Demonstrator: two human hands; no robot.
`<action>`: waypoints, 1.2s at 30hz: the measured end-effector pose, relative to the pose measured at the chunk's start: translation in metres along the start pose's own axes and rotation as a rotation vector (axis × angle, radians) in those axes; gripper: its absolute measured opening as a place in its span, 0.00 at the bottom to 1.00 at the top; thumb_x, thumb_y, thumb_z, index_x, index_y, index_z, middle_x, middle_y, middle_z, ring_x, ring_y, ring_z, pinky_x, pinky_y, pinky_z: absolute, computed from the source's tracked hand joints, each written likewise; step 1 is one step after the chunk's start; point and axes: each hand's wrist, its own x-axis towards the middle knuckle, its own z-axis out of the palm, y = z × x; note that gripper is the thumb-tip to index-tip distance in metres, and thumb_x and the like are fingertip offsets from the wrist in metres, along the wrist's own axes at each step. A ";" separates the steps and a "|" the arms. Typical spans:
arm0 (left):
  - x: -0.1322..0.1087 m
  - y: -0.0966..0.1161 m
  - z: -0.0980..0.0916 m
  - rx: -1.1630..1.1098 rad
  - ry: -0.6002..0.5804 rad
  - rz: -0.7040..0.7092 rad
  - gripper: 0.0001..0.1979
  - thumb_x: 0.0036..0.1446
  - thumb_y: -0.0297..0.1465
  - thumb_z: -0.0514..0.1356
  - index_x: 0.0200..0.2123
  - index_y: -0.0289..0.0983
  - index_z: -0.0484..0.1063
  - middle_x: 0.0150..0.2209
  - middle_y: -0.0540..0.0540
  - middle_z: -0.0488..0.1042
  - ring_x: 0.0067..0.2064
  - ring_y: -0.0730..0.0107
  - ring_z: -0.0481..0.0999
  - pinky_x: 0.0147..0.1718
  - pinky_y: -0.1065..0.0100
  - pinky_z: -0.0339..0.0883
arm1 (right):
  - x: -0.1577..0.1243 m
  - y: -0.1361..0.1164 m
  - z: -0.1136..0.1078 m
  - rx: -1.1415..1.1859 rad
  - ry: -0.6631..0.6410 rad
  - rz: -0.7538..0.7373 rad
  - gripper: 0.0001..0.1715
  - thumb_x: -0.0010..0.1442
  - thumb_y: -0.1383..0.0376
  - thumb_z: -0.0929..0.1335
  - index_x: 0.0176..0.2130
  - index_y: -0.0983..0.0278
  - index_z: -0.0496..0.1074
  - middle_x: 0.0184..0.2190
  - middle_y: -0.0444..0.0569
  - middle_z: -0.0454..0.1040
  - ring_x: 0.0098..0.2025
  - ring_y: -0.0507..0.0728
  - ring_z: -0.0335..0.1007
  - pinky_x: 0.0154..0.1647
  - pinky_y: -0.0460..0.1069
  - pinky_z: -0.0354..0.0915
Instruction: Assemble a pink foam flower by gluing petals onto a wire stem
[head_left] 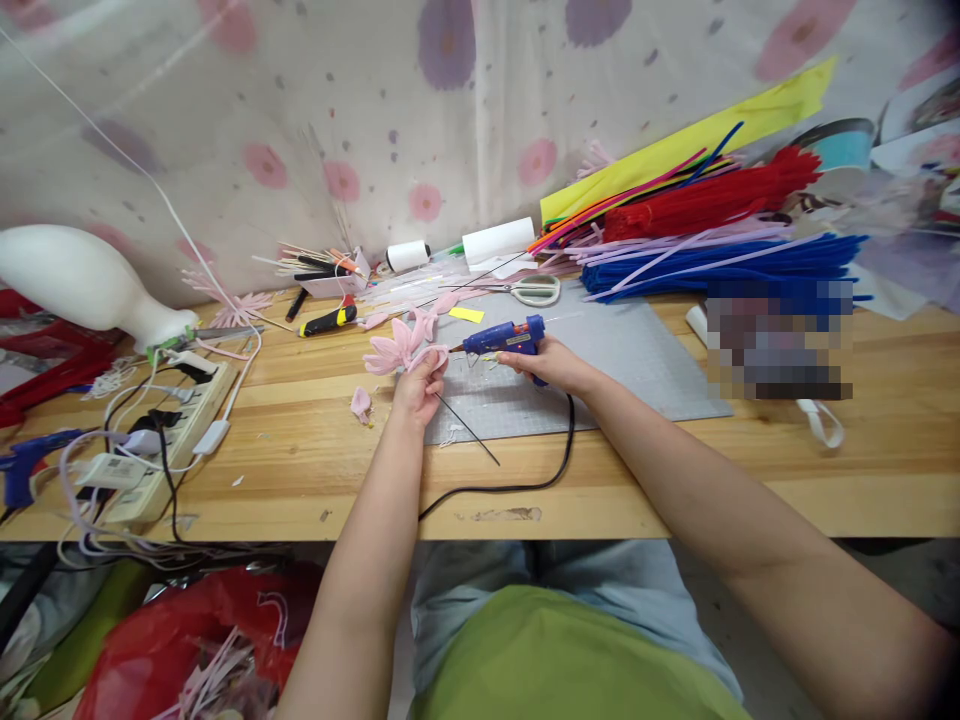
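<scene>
My left hand (421,391) is closed around a pink pipe-cleaner flower (394,347) with a thin dark stem (469,430) slanting down to the right. In my right hand (551,362) is a blue hot glue gun (504,337), its nozzle pointing left and close to a petal at my left fingertips. Whether the nozzle touches the petal I cannot tell. A loose pink petal (361,404) lies on the wood left of my left hand. Below both hands is a grey cutting mat (637,370). The gun's black cord (510,488) curves toward the table's front edge.
Scissors (535,290) and a yellow-black utility knife (328,321) lie behind my hands. Blue pipe cleaners (712,265) and red ones (712,200) are heaped back right. At left are a cabled power strip (187,430), a second glue gun (34,465) and a white lamp-like form (82,280).
</scene>
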 end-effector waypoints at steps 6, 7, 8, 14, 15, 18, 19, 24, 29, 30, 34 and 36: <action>-0.001 0.000 0.002 0.003 0.013 0.001 0.05 0.52 0.20 0.62 0.29 0.33 0.69 0.25 0.51 0.74 0.25 0.84 0.74 0.09 0.85 0.41 | 0.001 0.001 -0.002 0.037 0.026 -0.023 0.27 0.43 0.45 0.72 0.25 0.64 0.66 0.17 0.41 0.64 0.19 0.47 0.56 0.20 0.46 0.53; -0.001 0.000 0.002 0.006 0.010 -0.001 0.04 0.52 0.20 0.62 0.29 0.33 0.69 0.25 0.51 0.74 0.25 0.84 0.74 0.09 0.85 0.41 | 0.002 0.001 -0.001 0.040 0.031 -0.025 0.27 0.43 0.45 0.72 0.25 0.64 0.66 0.18 0.41 0.65 0.19 0.48 0.57 0.20 0.46 0.53; -0.001 0.000 0.002 0.009 0.007 -0.002 0.04 0.52 0.20 0.63 0.29 0.33 0.70 0.25 0.51 0.74 0.25 0.84 0.74 0.09 0.85 0.41 | 0.002 0.000 -0.001 0.038 0.033 -0.027 0.26 0.43 0.45 0.72 0.26 0.64 0.66 0.18 0.42 0.65 0.19 0.48 0.57 0.20 0.46 0.53; 0.000 -0.001 0.001 0.010 0.005 0.014 0.07 0.49 0.21 0.65 0.28 0.33 0.69 0.25 0.51 0.74 0.25 0.84 0.74 0.09 0.86 0.41 | 0.002 0.001 -0.003 -0.042 -0.004 -0.017 0.26 0.43 0.45 0.72 0.25 0.64 0.66 0.18 0.41 0.65 0.19 0.48 0.57 0.20 0.47 0.53; 0.001 -0.001 0.000 0.011 0.004 0.013 0.06 0.49 0.21 0.65 0.29 0.33 0.69 0.25 0.51 0.74 0.25 0.84 0.74 0.09 0.86 0.41 | 0.002 0.001 -0.004 -0.060 -0.008 -0.011 0.26 0.43 0.45 0.72 0.24 0.64 0.66 0.17 0.42 0.65 0.19 0.48 0.57 0.20 0.47 0.53; 0.001 0.000 -0.001 0.014 -0.002 0.007 0.06 0.49 0.21 0.65 0.29 0.33 0.69 0.26 0.51 0.74 0.25 0.84 0.74 0.09 0.86 0.41 | 0.002 0.002 -0.006 -0.077 0.007 -0.007 0.26 0.43 0.44 0.72 0.23 0.64 0.66 0.17 0.42 0.65 0.19 0.48 0.56 0.20 0.47 0.53; 0.001 0.000 -0.001 0.015 -0.003 0.008 0.06 0.49 0.21 0.65 0.29 0.33 0.69 0.26 0.51 0.74 0.25 0.84 0.74 0.09 0.86 0.41 | 0.002 0.002 -0.006 -0.068 0.018 -0.017 0.26 0.43 0.44 0.72 0.24 0.64 0.66 0.17 0.42 0.65 0.19 0.48 0.56 0.20 0.47 0.53; 0.000 0.000 0.000 0.020 0.013 0.007 0.05 0.50 0.21 0.64 0.29 0.33 0.69 0.25 0.51 0.74 0.25 0.84 0.74 0.09 0.86 0.41 | 0.002 0.001 -0.002 -0.065 0.036 -0.050 0.27 0.44 0.44 0.71 0.24 0.63 0.66 0.16 0.41 0.63 0.20 0.48 0.56 0.20 0.47 0.52; 0.001 -0.001 -0.001 0.014 -0.007 0.006 0.05 0.50 0.21 0.64 0.29 0.33 0.70 0.26 0.51 0.74 0.25 0.84 0.74 0.09 0.86 0.42 | 0.003 0.000 -0.003 -0.081 0.032 -0.035 0.26 0.43 0.44 0.72 0.24 0.64 0.66 0.16 0.40 0.62 0.21 0.49 0.56 0.22 0.47 0.53; 0.001 -0.001 -0.001 0.012 -0.004 0.005 0.05 0.50 0.21 0.64 0.29 0.33 0.70 0.26 0.51 0.75 0.25 0.84 0.74 0.09 0.86 0.42 | 0.003 0.000 -0.004 -0.077 0.038 -0.032 0.26 0.43 0.45 0.72 0.25 0.64 0.67 0.16 0.40 0.62 0.21 0.49 0.56 0.22 0.47 0.53; -0.001 0.000 0.001 0.009 0.020 -0.001 0.04 0.52 0.20 0.62 0.29 0.33 0.69 0.25 0.51 0.74 0.25 0.84 0.74 0.09 0.86 0.41 | 0.001 -0.001 -0.005 -0.053 0.040 -0.046 0.25 0.44 0.45 0.71 0.26 0.63 0.66 0.16 0.40 0.62 0.21 0.49 0.56 0.22 0.47 0.53; -0.002 0.001 0.003 0.013 0.025 -0.007 0.04 0.52 0.20 0.62 0.29 0.32 0.69 0.25 0.51 0.73 0.25 0.84 0.74 0.09 0.85 0.41 | 0.001 -0.001 -0.004 -0.052 0.023 -0.050 0.26 0.44 0.44 0.71 0.25 0.63 0.65 0.16 0.40 0.61 0.20 0.48 0.55 0.22 0.47 0.52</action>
